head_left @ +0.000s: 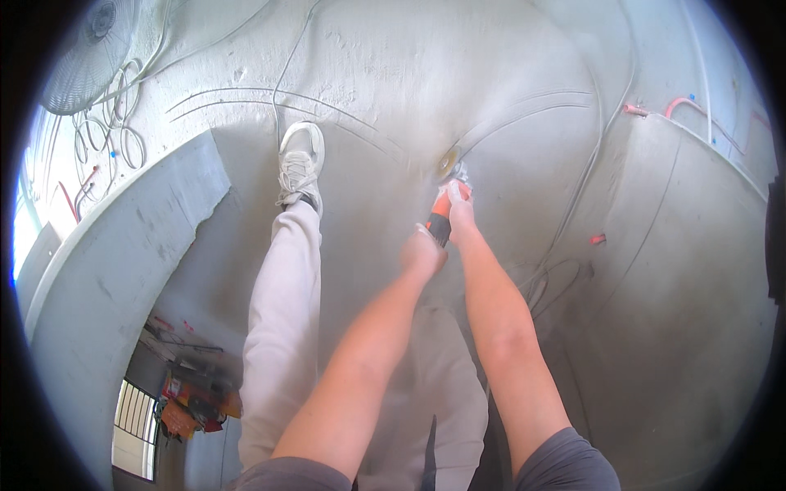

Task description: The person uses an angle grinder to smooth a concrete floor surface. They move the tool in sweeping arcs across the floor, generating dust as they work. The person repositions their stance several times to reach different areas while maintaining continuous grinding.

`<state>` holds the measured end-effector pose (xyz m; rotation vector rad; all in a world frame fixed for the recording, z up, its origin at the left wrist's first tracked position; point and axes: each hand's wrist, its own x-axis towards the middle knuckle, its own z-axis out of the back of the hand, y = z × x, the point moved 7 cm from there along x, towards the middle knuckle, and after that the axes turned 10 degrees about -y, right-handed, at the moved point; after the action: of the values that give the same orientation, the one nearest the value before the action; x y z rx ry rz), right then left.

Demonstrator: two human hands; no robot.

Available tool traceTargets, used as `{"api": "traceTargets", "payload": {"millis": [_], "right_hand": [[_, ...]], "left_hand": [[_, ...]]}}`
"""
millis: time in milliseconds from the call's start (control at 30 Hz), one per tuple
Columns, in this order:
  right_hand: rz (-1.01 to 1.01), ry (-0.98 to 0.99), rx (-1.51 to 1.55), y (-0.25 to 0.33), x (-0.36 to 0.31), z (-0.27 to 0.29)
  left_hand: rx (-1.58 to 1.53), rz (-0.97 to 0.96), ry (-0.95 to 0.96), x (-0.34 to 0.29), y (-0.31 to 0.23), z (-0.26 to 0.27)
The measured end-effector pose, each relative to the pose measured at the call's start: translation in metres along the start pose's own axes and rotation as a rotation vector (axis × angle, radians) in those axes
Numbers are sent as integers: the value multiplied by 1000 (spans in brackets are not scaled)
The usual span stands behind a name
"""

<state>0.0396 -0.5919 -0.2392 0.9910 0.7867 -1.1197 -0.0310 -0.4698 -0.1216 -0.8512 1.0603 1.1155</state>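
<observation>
Fingers of both hands wrap an orange-and-black angle grinder (442,214): the left hand (422,252) on its rear grip, the right hand (460,214) near the head. Its disc (447,162) touches the grey concrete floor (508,74), just beside a white sneaker (300,164).

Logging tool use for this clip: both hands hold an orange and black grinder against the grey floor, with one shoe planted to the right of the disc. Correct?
Not quite. In the head view the shoe is left of the disc, not right. Both the left hand and the right hand do hold the grinder on the floor.
</observation>
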Motion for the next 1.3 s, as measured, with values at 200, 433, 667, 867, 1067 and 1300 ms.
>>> {"api": "traceTargets", "payload": {"millis": [200, 433, 667, 867, 1067, 1300], "right_hand": [[-8, -18, -18, 15, -17, 0], [117, -37, -81, 4, -28, 1], [66, -12, -45, 26, -6, -1], [41, 43, -31, 35, -9, -9], [84, -5, -61, 30, 5, -6], [98, 34, -77, -2, -18, -1]], "left_hand": [[-32, 14, 16, 2, 0, 0], [-1, 36, 23, -6, 11, -4], [-20, 20, 46, 5, -16, 3], [-4, -47, 1, 7, -23, 13], [-24, 9, 0, 18, -19, 0], [-54, -4, 62, 0, 19, -15]]}}
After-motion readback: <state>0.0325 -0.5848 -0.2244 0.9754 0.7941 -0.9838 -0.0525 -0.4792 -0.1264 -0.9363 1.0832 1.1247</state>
